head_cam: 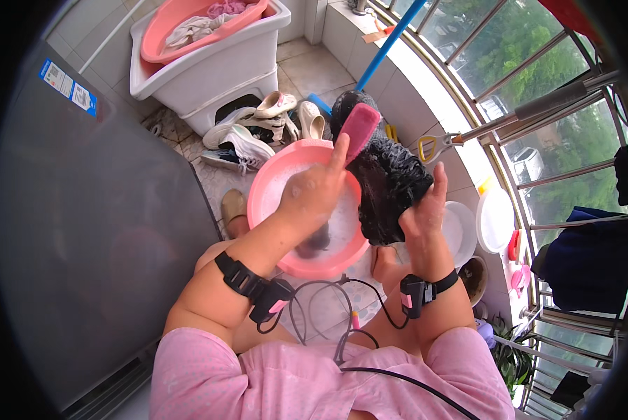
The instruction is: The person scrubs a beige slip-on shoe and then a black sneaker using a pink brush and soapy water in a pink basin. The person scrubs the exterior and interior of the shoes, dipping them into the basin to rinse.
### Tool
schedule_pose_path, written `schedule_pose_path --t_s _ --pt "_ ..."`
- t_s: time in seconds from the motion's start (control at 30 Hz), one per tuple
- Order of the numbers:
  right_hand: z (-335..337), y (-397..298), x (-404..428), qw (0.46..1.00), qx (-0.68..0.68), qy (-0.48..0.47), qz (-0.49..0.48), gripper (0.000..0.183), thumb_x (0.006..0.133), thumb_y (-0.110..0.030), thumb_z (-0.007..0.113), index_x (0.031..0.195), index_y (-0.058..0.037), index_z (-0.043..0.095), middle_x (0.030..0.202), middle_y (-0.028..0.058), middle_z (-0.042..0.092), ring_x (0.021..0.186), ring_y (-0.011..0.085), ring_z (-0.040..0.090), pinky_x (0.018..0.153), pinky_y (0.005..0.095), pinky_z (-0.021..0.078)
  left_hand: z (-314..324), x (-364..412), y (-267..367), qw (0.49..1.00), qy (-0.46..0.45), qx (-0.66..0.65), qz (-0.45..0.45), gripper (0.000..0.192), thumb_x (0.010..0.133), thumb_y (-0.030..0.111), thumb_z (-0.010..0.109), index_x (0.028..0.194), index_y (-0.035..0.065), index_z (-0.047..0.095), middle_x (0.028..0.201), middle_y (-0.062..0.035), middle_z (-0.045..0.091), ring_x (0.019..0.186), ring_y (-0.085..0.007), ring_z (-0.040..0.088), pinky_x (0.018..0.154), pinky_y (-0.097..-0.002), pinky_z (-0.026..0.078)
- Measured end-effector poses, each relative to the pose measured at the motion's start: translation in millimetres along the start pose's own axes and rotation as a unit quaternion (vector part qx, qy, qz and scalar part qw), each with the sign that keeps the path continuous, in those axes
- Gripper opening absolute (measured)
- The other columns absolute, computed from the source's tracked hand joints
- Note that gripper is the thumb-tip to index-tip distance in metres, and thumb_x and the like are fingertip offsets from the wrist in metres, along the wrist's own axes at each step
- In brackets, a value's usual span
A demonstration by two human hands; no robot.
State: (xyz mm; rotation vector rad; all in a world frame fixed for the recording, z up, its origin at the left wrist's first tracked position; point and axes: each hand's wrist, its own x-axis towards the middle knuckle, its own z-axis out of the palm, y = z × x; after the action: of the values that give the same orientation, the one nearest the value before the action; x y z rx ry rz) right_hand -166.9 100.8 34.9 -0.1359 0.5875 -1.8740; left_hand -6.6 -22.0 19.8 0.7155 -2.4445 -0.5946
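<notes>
My left hand [314, 191] grips a pink brush [360, 128], its index finger laid along the back. The brush lies against a wet black lace-up shoe [387, 184], with whitish suds on parts of it. My right hand [427, 210] holds the shoe at its near end; most of its fingers are hidden by the shoe. Below the left hand stands a pink plastic basin [264, 252] of sudsy water, between my feet. A dark thing [314, 244] lies in the water, too covered to name.
Several pale shoes [240, 144] lie beyond the basin, by a white washtub [230, 58] bearing another pink basin [153, 39]. A large grey panel [103, 210] borders the left. A blue pole [390, 44] leans ahead. White buckets [458, 231] stand right. Cables [340, 315] hang between my forearms.
</notes>
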Motion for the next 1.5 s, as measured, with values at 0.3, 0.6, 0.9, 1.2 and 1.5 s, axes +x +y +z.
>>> schedule_pose_path --t_s 0.3,0.6,0.9,1.2,1.5 --pt "-13.5 -1.0 3.3 0.990 -0.119 0.059 0.048 0.041 0.081 -0.011 0.059 0.117 0.0069 0.052 0.109 0.0207 0.062 0.098 0.0332 0.062 0.091 0.0442 0.0485 -4.8 -5.3 15.3 0.990 -0.128 0.051 -0.032 0.057 0.089 0.010 0.049 0.139 -0.0018 0.026 0.077 -0.0211 0.059 0.070 -0.0385 0.058 0.064 -0.0440 0.047" --pt "-22.3 1.6 12.3 0.991 -0.080 0.089 0.060 0.038 0.082 -0.011 0.055 0.115 0.0071 0.052 0.108 0.0222 0.061 0.097 0.0332 0.062 0.090 0.0440 0.0488 3.8 -3.3 4.3 0.994 -0.090 0.056 0.003 0.057 0.089 0.013 0.051 0.139 -0.0016 0.028 0.074 -0.0201 0.058 0.063 -0.0348 0.059 0.057 -0.0445 0.047" --pt "-20.7 -3.6 9.8 0.993 0.003 0.109 0.039 0.029 0.086 -0.012 0.053 0.110 0.0055 0.054 0.105 0.0199 0.063 0.095 0.0306 0.063 0.088 0.0440 0.0506 0.0 2.7 27.4 0.986 -0.152 0.058 -0.030 0.060 0.088 0.015 0.054 0.139 -0.0026 0.028 0.068 -0.0191 0.058 0.060 -0.0332 0.060 0.055 -0.0423 0.049" --pt "-11.6 15.3 12.7 0.995 -0.006 0.069 0.068 0.052 0.097 -0.045 0.037 0.121 -0.0006 0.050 0.119 0.0153 0.057 0.109 0.0295 0.055 0.099 0.0431 0.0409 8.4 4.2 24.3 0.991 -0.108 0.077 -0.029 0.058 0.088 0.020 0.054 0.138 0.0026 0.030 0.061 -0.0148 0.058 0.056 -0.0326 0.061 0.048 -0.0402 0.049" --pt "-18.7 29.2 17.6 0.993 -0.005 0.061 0.098 0.062 0.096 -0.050 0.034 0.126 0.0030 0.046 0.127 0.0188 0.052 0.118 0.0327 0.049 0.103 0.0444 0.0366 9.2 6.8 -22.7 0.996 -0.024 -0.053 -0.069 0.049 0.090 0.021 0.051 0.135 0.0056 0.039 0.076 -0.0260 0.059 0.074 -0.0434 0.059 0.065 -0.0478 0.047"
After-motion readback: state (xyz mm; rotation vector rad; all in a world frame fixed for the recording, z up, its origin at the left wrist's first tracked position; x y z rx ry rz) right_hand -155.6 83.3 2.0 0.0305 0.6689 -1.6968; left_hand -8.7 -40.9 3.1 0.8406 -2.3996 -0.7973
